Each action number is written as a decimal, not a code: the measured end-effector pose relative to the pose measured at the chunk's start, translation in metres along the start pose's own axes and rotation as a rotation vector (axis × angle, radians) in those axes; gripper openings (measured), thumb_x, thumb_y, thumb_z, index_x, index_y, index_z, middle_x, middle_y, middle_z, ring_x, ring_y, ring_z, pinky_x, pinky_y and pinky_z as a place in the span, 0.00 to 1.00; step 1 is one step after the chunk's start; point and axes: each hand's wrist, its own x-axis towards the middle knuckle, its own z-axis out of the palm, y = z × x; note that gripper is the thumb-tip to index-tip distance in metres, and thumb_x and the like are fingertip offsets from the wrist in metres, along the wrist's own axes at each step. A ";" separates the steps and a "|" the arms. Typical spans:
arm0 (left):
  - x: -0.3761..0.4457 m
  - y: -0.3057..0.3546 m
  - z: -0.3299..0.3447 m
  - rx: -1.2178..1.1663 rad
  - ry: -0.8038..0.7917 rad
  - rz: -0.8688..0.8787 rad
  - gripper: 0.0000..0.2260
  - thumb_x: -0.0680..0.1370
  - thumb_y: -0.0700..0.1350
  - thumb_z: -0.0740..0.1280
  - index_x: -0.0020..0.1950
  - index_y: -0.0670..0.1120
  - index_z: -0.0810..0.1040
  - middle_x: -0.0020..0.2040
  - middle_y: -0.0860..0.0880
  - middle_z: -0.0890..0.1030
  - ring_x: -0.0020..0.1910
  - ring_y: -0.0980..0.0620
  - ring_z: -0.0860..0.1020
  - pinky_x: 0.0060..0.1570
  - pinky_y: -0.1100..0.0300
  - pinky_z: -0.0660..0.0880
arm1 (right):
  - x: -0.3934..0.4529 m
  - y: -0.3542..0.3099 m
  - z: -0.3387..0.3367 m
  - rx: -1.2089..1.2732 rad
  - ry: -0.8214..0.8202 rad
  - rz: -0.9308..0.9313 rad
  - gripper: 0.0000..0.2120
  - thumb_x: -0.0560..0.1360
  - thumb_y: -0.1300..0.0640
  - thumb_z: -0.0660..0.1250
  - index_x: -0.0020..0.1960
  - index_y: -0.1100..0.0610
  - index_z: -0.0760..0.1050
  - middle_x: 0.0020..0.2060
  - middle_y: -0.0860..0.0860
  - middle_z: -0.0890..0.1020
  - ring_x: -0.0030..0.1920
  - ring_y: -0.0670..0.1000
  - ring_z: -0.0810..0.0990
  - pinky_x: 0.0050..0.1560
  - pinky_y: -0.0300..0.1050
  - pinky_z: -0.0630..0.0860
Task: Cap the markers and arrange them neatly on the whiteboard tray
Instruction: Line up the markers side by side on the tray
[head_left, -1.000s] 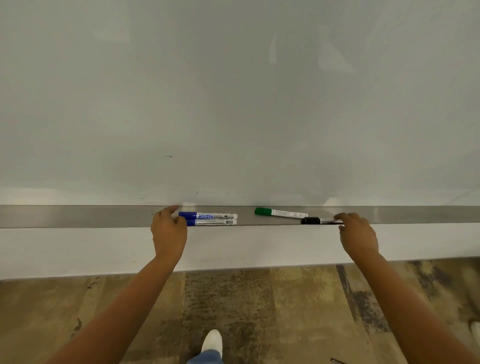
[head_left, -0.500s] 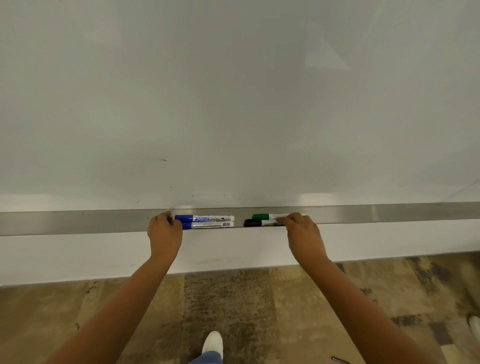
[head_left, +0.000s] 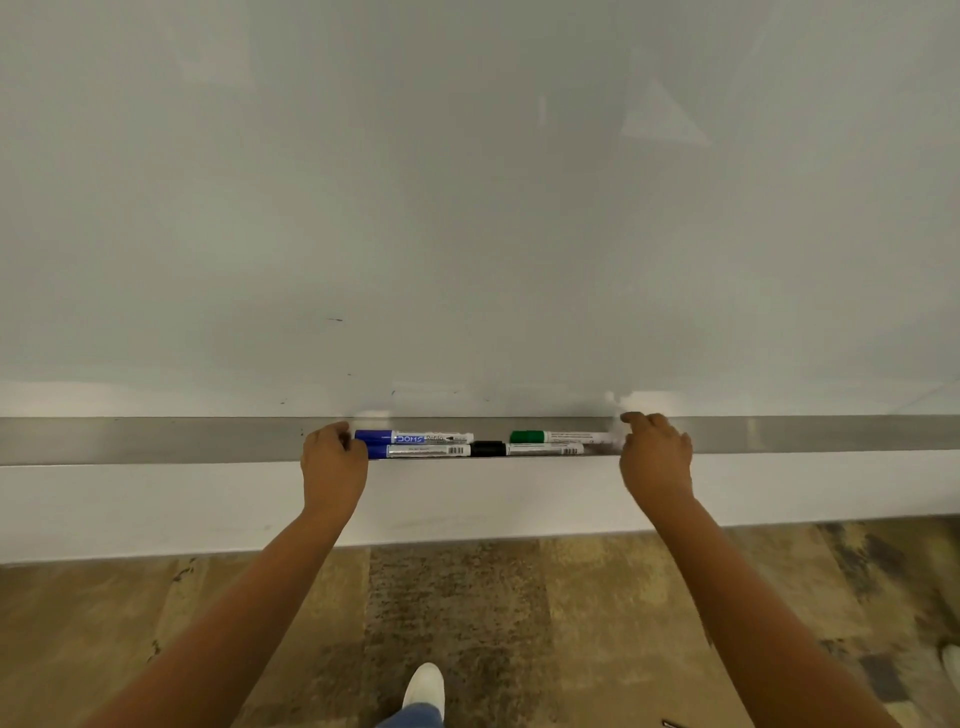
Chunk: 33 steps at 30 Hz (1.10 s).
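Four capped markers (head_left: 475, 444) lie between left hand (head_left: 332, 462) and right hand (head_left: 655, 456).

One second before, the green marker (head_left: 561, 436) and the black marker (head_left: 527, 449) lay well to the right of the two blue markers, with a wide gap of bare tray (head_left: 156, 441) between the pairs. The right hand (head_left: 655, 457) pushed them to the left along the tray. After that the black marker's cap came to touch the end of the front blue marker (head_left: 421, 451), and the green marker lay just beside the end of the back blue marker (head_left: 413, 437). Half a second before, the right hand covered the tails of both markers; later it moved off to the right, and its fingertips were only at their right ends.
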 end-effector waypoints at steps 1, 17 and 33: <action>0.000 0.001 0.001 -0.002 -0.006 -0.005 0.15 0.76 0.35 0.56 0.61 0.34 0.72 0.58 0.33 0.75 0.54 0.35 0.75 0.57 0.44 0.72 | 0.002 0.003 0.000 -0.001 -0.063 0.056 0.20 0.74 0.66 0.58 0.65 0.57 0.67 0.62 0.59 0.74 0.61 0.59 0.73 0.71 0.60 0.58; -0.004 0.007 0.010 -0.027 -0.030 -0.032 0.18 0.76 0.35 0.56 0.65 0.35 0.69 0.62 0.33 0.72 0.57 0.34 0.73 0.62 0.41 0.71 | -0.005 -0.038 0.013 0.213 -0.163 -0.018 0.19 0.75 0.67 0.55 0.65 0.58 0.69 0.59 0.58 0.76 0.65 0.54 0.70 0.73 0.61 0.42; -0.003 0.005 0.008 -0.012 -0.020 -0.040 0.13 0.77 0.37 0.57 0.58 0.34 0.74 0.59 0.32 0.73 0.53 0.34 0.75 0.53 0.45 0.75 | -0.002 -0.036 0.015 0.285 -0.154 0.019 0.17 0.76 0.66 0.54 0.62 0.59 0.71 0.57 0.59 0.77 0.60 0.57 0.74 0.73 0.62 0.43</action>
